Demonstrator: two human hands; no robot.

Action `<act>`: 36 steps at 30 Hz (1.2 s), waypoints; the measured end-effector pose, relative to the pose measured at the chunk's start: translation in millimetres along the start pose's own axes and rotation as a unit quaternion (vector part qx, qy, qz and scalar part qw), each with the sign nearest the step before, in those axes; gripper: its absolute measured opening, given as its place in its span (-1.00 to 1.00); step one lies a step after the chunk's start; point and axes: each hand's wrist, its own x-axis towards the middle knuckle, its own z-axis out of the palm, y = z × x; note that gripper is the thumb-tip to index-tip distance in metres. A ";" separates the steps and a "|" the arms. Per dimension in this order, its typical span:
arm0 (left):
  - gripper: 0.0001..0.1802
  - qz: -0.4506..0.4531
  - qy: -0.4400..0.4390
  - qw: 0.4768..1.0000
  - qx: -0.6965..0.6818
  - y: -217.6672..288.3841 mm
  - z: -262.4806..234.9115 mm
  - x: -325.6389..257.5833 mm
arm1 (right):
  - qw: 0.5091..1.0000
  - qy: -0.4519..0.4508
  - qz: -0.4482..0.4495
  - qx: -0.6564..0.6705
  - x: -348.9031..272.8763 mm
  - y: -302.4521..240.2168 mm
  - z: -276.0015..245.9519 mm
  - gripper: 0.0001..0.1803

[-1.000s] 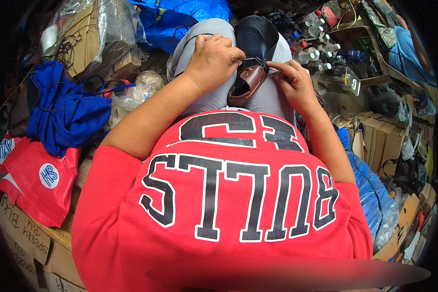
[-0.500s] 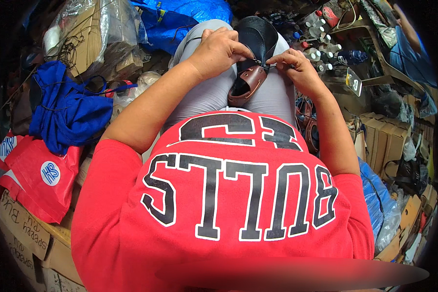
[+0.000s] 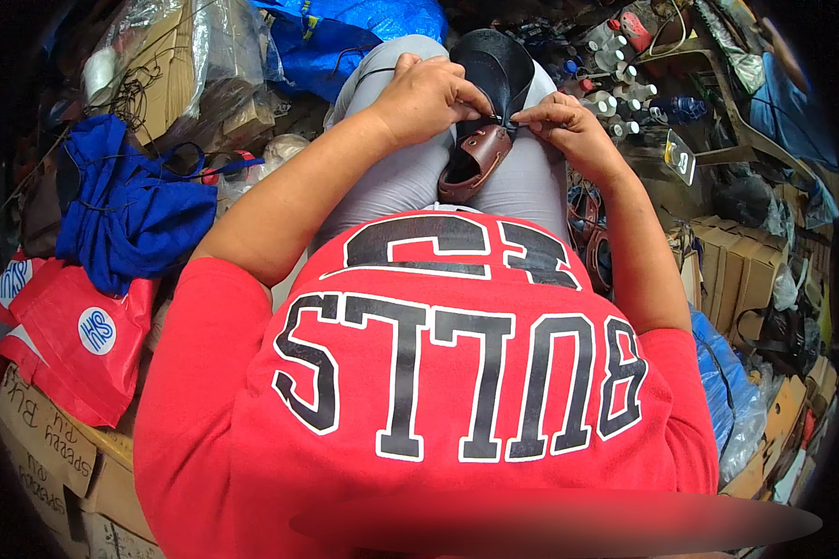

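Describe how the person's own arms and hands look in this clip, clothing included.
Both the left hand and the right hand are ungloved, with no watch or bracelet visible. The forearms are bare. The short, plain red fabric sleeves belong to a red shirt with large black lettering outlined in white.

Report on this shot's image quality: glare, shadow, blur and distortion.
In the head view, a curved black border closes in the corners, and a smeared, blurred oval covers the bottom of the shirt; in the head view, clear wrap and blue sheet catch bright glints; in the head view, the brown shoe's opening looks nearly black, while left hand and right hand look fairly sharp.
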 end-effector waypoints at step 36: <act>-0.94 -0.037 -0.071 0.994 0.068 14.7 -17.9 10.6 | 0.975 0.029 0.110 0.193 2.4 -1.0 9.8 -0.87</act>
